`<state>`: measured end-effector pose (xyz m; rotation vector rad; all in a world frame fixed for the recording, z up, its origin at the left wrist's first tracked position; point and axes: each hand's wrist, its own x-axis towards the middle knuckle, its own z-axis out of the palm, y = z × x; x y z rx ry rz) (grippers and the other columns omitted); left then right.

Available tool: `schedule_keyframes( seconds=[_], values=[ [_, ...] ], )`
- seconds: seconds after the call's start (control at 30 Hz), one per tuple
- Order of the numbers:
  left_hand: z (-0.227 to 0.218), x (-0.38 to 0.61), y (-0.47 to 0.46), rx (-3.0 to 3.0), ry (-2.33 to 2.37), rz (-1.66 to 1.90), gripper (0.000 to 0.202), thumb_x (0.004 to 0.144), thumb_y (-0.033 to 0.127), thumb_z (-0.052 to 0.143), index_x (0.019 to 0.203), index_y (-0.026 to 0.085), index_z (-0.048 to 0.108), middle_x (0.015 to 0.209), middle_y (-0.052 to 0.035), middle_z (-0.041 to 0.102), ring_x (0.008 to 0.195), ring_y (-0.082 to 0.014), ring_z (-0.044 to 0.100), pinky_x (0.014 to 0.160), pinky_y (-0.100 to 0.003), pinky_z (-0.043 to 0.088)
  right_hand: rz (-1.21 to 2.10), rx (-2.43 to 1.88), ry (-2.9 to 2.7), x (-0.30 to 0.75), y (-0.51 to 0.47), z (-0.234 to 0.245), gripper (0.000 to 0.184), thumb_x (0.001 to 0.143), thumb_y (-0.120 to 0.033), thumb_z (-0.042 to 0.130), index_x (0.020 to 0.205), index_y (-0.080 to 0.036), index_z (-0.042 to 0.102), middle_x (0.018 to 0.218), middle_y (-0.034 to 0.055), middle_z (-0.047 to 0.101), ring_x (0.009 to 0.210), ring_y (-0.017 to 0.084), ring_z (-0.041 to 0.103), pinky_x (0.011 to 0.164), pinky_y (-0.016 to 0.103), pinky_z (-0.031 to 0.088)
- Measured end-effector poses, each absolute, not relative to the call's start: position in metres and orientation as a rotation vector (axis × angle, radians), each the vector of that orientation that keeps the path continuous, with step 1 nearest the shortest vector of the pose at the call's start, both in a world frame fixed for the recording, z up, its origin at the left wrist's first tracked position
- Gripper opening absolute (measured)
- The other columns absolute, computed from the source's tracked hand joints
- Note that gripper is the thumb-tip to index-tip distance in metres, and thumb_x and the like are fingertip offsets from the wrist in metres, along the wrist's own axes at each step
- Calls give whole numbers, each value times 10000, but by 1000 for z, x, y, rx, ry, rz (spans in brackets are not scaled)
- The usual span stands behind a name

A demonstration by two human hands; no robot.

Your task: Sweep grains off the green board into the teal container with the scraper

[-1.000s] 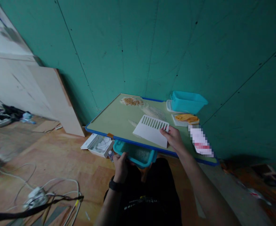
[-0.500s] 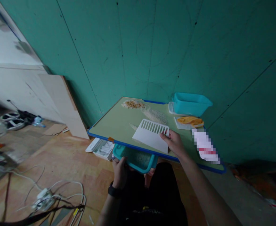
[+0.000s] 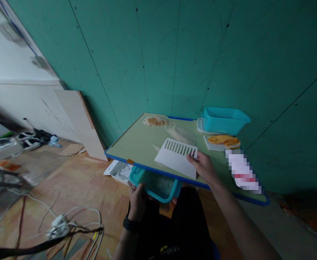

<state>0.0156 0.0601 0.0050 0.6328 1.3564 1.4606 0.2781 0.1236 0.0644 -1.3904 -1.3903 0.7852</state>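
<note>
My left hand [image 3: 137, 200] grips the left end of a teal tray [image 3: 154, 185] that holds white grains, kept just under the near edge of the green table [image 3: 137, 141]. My right hand [image 3: 205, 167] pinches the right corner of a white slotted scraper [image 3: 176, 157], which rests flat on the table near that edge. A trail of white grains [image 3: 182, 134] runs back across the table to a small heap of yellow-brown beans [image 3: 157, 121].
A teal tub [image 3: 223, 120] stands on a white lid at the table's back right, with an orange cloth [image 3: 223, 139] on a white tray beside it. An open white box [image 3: 119, 171] lies on the floor under the table. Cables and a power strip [image 3: 57, 226] lie at lower left.
The view has swung slightly left and down. Both hands keep their holds; the scraper and the teal tray stay at the table's near edge.
</note>
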Motion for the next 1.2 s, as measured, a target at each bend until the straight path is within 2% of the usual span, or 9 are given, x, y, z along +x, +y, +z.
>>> schedule_keyframes(
  seconds=[0.17,0.43,0.5,0.67,0.8,0.9,1.07,1.2],
  values=[
    [3,11,53,632,1252,1468,364,687,315,645,377,230,473,273,19,481,226,-134,440,300,-236,322,839,-1356,-1369,279,124,63,392,798,-515,642,964,-160,650,879,105,738,760,260,683,603,317,499],
    [2,8,47,592,1164,1446,367,669,299,673,347,205,525,286,-8,520,254,-132,476,323,-233,368,888,-1362,-1338,276,121,70,413,774,-514,665,981,-157,643,870,96,734,734,248,675,593,313,495],
    [1,2,49,572,1151,1457,319,652,311,691,389,199,550,310,0,542,271,-137,496,340,-237,391,897,-1368,-1323,274,121,73,421,755,-521,678,962,-156,645,868,97,734,734,250,676,598,317,499],
    [-1,-10,57,542,1134,1409,186,627,353,743,626,204,631,395,20,615,315,-179,562,379,-280,467,943,-1362,-1304,270,122,80,432,732,-530,695,937,-154,638,850,95,734,714,242,672,589,312,495],
    [0,-9,60,559,1120,1322,223,636,371,765,619,202,621,373,11,605,311,-188,567,398,-299,495,935,-1366,-1297,270,121,83,431,715,-535,707,909,-157,637,828,89,731,702,239,668,587,313,493],
    [4,-8,60,572,1103,1258,267,649,425,776,682,189,657,401,-3,634,350,-199,600,398,-289,497,933,-1369,-1302,268,121,83,438,712,-538,709,908,-153,636,827,91,729,699,236,663,585,312,492],
    [17,-17,55,648,1082,1059,444,694,583,725,609,153,650,496,-85,701,351,-192,609,352,-267,472,946,-1328,-1318,254,122,79,442,731,-523,711,949,-144,640,864,95,728,726,231,668,609,308,500],
    [19,-26,56,745,1034,990,479,736,608,683,652,137,682,585,-114,743,462,-223,679,459,-292,533,982,-1297,-1334,239,127,79,427,733,-512,717,945,-149,645,842,85,726,692,215,660,583,292,487]
  ],
)
